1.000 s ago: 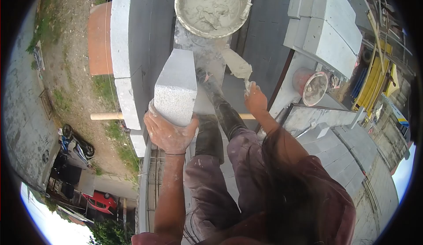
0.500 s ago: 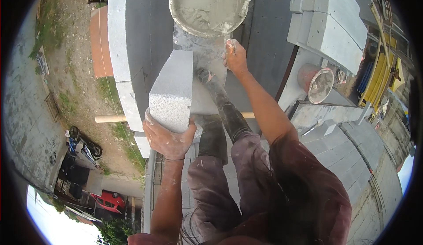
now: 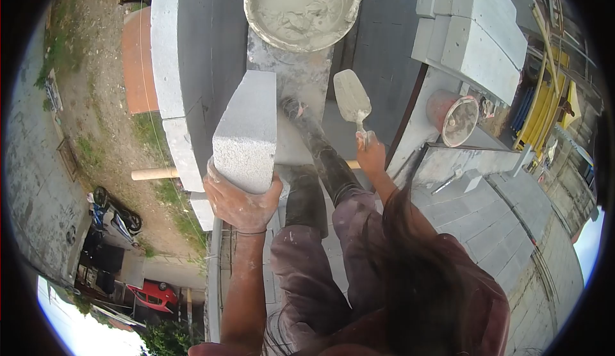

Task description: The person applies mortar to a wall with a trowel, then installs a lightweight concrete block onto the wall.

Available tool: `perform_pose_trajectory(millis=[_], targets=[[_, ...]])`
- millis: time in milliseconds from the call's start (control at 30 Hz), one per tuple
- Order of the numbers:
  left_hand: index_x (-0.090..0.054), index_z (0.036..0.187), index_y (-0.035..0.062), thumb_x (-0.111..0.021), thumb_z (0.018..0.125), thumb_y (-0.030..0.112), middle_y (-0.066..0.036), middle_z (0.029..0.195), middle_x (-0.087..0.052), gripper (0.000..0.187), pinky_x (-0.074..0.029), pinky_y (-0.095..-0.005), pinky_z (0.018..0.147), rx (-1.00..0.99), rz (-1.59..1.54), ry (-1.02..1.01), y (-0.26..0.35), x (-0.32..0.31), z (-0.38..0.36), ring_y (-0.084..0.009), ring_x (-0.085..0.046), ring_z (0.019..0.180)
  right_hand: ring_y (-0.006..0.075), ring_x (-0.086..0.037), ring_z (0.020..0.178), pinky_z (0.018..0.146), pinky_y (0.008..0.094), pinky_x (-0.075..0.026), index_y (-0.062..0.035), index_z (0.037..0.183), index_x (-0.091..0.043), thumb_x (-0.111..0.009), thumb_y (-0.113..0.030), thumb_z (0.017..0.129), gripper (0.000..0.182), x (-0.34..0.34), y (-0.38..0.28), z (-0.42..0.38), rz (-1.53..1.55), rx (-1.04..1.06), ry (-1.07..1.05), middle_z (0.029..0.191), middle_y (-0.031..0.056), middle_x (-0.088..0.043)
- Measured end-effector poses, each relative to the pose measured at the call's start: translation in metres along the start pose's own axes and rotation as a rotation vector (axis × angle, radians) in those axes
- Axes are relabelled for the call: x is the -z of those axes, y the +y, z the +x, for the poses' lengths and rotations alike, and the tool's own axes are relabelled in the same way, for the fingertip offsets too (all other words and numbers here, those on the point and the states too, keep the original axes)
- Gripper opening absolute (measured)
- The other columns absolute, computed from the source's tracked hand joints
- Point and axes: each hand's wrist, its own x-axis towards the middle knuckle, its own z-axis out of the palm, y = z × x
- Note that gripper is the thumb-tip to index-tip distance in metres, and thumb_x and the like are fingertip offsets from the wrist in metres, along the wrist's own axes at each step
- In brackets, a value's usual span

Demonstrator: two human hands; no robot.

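My left hand [image 3: 243,201] grips the near end of a light grey concrete block [image 3: 245,125], fingers on its left side and thumb on its right. In my right hand [image 3: 371,153] is the handle of a trowel [image 3: 352,97], its blade pointing away from me and coated with grey mortar. Beyond both hands stands a bucket [image 3: 250,20] of wet grey mortar, its rim smeared. The trowel is apart from the bucket and the block.
The bucket rests on a mortar-stained plank [image 3: 307,68], near my boots [image 3: 333,170]. Block walls [image 3: 170,87] rise at the left, with a drop to the ground beyond. Stacked blocks [image 3: 480,42] and a second bucket [image 3: 460,122] stand at the right. A bamboo pole [image 3: 154,173] sticks out left.
My right hand has drawn back from the bucket toward me and to the right, bringing the trowel out of the mortar. My left hand still holds the block in nearly the same place.
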Motion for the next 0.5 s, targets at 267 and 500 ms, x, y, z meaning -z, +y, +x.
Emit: perform_pose_trajectory(millis=[267, 500], targets=[[-0.032, 0.150, -0.0105, -0.087, 0.062, 0.041, -0.030, 0.127, -0.050, 0.116, -0.048, -0.0589, 0.094, 0.033, -0.016, -0.030, -0.002, 0.000, -0.005, -0.0486, -0.054, 0.118, 0.0434, -0.072, 0.084, 0.073, 0.0486, -0.055, 0.0006, 0.102, -0.063, -0.077, -0.018, 0.083, 0.031, -0.021, -0.098, 0.109, 0.339, 0.229, 0.263, 0.085, 0.0234, -0.073], [-0.031, 0.151, -0.0105, -0.088, 0.061, 0.040, -0.029, 0.127, -0.050, 0.118, -0.044, -0.0585, 0.100, 0.052, 0.019, -0.031, -0.003, -0.005, -0.004, -0.0476, -0.054, 0.119, 0.0448, -0.072, 0.096, 0.086, 0.0469, -0.058, 0.0032, 0.114, -0.070, -0.079, -0.017, 0.077, 0.043, -0.144, -0.119, 0.181, 0.300, 0.003, 0.253, 0.097, 0.0264, -0.074]])
